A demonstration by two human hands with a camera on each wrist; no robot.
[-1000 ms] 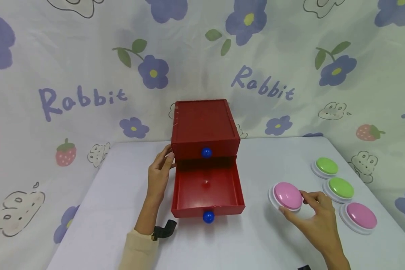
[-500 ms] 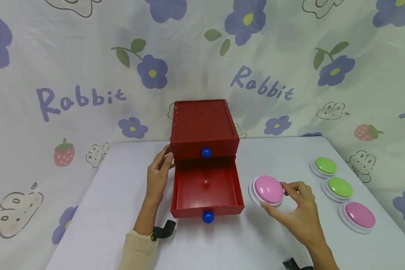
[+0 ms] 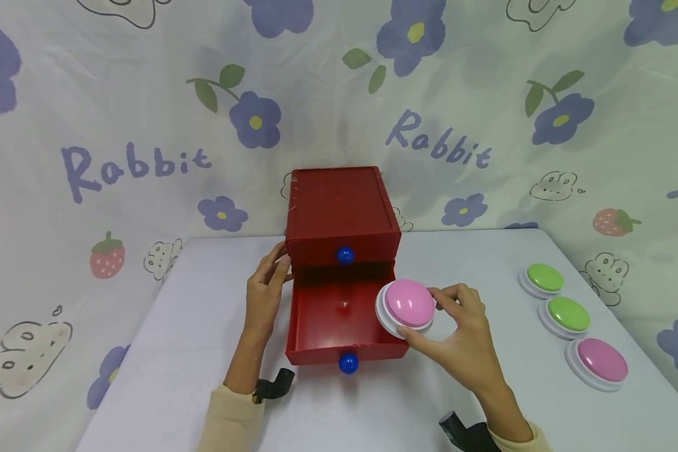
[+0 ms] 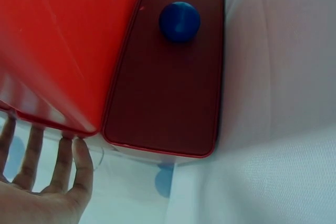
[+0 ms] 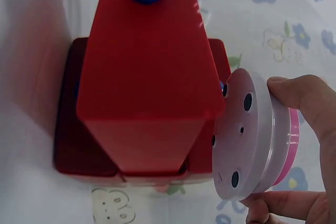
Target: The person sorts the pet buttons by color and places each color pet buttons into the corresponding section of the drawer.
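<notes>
Between thumb and fingers my right hand [image 3: 460, 329] pinches a pink push button [image 3: 409, 303] with a white base. In the head view it overlaps the right wall of a pulled-out lower drawer [image 3: 339, 326]; the right wrist view shows the round underside of the button [image 5: 242, 140] with dark feet. My left hand [image 3: 267, 289] rests against the left side of the red drawer box [image 3: 336, 204], its fingers [image 4: 63, 166] straight along that side in the left wrist view. Blue knobs mark both drawers, and the upper drawer [image 3: 316, 252] is closed.
At the right of the white table [image 3: 164, 376] stand two green push buttons [image 3: 545, 277] and another pink push button [image 3: 602, 360], in a row along the edge. A patterned cloth [image 3: 339, 94] hangs behind the box.
My right hand has carried the pink push button leftward, from the table's right part to the open drawer's right wall. The left hand has stayed at the box.
</notes>
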